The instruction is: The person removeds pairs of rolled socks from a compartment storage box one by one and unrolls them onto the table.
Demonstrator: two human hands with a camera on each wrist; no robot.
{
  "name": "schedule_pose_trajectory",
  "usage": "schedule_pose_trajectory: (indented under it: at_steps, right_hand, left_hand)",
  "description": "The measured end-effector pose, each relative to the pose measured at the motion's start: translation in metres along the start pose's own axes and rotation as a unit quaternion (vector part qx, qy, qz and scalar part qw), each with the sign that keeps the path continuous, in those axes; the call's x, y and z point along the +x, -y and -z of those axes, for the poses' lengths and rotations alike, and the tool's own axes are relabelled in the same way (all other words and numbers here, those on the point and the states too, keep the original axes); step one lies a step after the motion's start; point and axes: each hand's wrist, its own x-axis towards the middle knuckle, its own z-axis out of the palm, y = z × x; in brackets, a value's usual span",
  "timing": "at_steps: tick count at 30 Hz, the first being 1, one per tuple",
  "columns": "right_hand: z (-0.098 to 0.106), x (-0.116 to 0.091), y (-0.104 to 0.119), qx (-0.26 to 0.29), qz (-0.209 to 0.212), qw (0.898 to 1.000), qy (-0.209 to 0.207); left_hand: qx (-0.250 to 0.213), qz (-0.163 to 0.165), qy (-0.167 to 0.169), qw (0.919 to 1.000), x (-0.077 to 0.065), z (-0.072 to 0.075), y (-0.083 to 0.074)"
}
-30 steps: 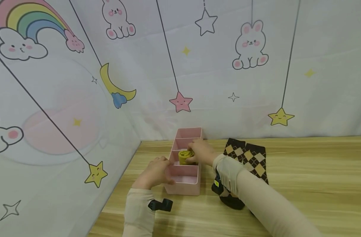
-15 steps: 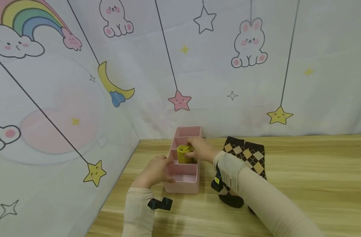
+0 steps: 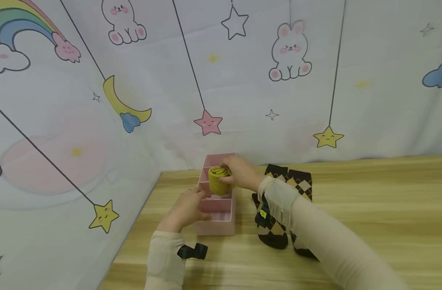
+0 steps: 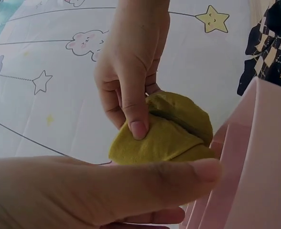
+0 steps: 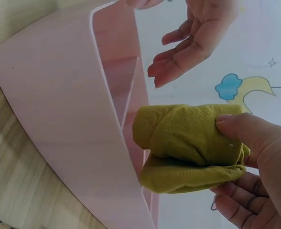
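My right hand (image 3: 242,174) pinches a rolled yellow sock bundle (image 3: 217,186) between thumb and fingers, above the middle compartments of a pink divided box (image 3: 215,229). In the right wrist view, the ribbed, folded bundle (image 5: 188,138) is up by the box's rim. My left hand (image 3: 186,209) is at the box's left side, its fingers near or on the rim; contact is hard to tell. Its thumb is extended in the left wrist view and it grips nothing. A pair of black and tan argyle socks (image 3: 275,229) lies flat right of the box, partly behind my right forearm.
The box stands on a wood-grain table (image 3: 369,201), its far end close to a white cloth backdrop (image 3: 250,100) printed with rabbits and stars. Another stretch of backdrop borders the table on the left. Thin dividers (image 3: 215,199) cross the box.
My right hand has raised the yellow sock bundle from inside a compartment to above the rim. The left hand stays beside the box. The head view has shifted slightly right.
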Motion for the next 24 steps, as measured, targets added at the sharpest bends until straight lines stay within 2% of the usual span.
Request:
schedule_pose_trajectory:
  at_steps: [4,8,11,18,24]
  right_hand:
    - [0.007,-0.002,0.002,-0.002,0.0,1.0,-0.004]
    - [0.016,-0.008,0.0,0.001,-0.019,1.0,-0.002]
    - [0.023,-0.013,-0.001,-0.002,-0.034,0.999,0.003]
    - [0.036,-0.024,-0.005,-0.016,-0.05,0.999,0.008]
    - [0.042,-0.033,-0.012,-0.023,-0.068,0.997,0.014]
  left_hand:
    - [0.017,-0.026,-0.042,0.9986,0.002,-0.002,-0.007]
    - [0.022,-0.051,-0.088,0.9946,0.005,-0.005,-0.018]
    - [0.018,-0.071,-0.12,0.9901,0.006,-0.007,-0.025]
    - [0.03,-0.105,-0.167,0.9799,0.007,-0.011,-0.034]
    - [0.044,-0.143,-0.212,0.9658,0.009,-0.016,-0.038]
